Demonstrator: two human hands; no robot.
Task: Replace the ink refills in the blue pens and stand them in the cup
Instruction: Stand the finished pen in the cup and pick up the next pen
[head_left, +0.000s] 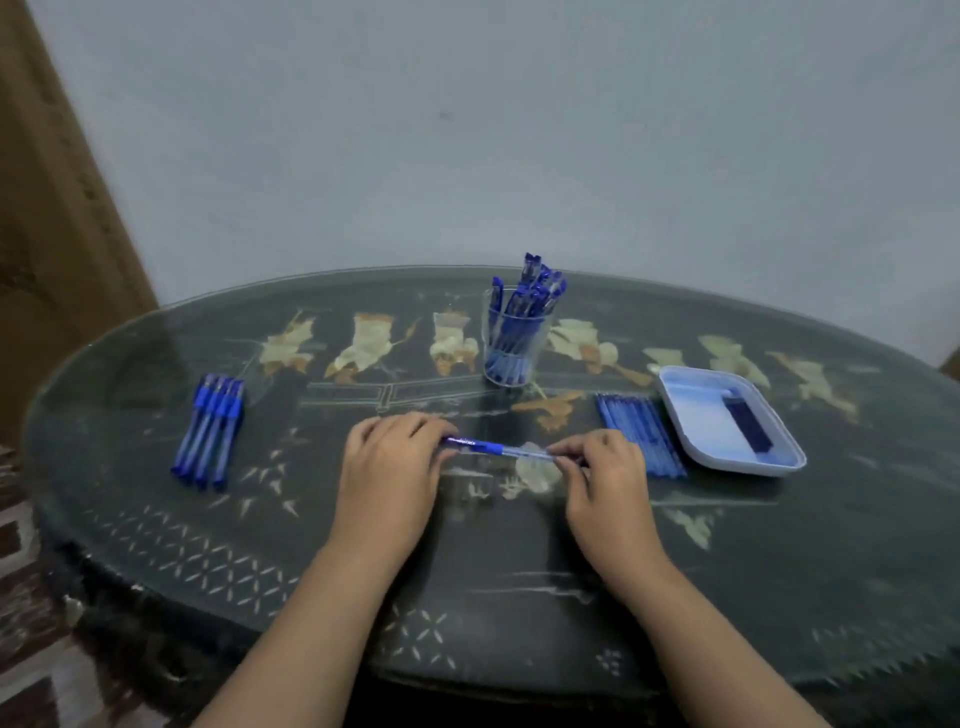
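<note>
A blue pen (496, 448) lies level between my two hands over the middle of the table. My left hand (389, 467) grips its capped left end. My right hand (605, 470) pinches its clear right end. Behind them stands a clear cup (511, 345) holding several blue pens. A row of several blue pens (210, 431) lies flat at the left. A bundle of blue refills (641, 434) lies right of my right hand.
A white square tray (691, 447) with a dark blue block (745, 423) in it sits at the right, touching the refills. The dark oval table (519, 571) has a glass top; its front edge is near my forearms. A wall stands behind.
</note>
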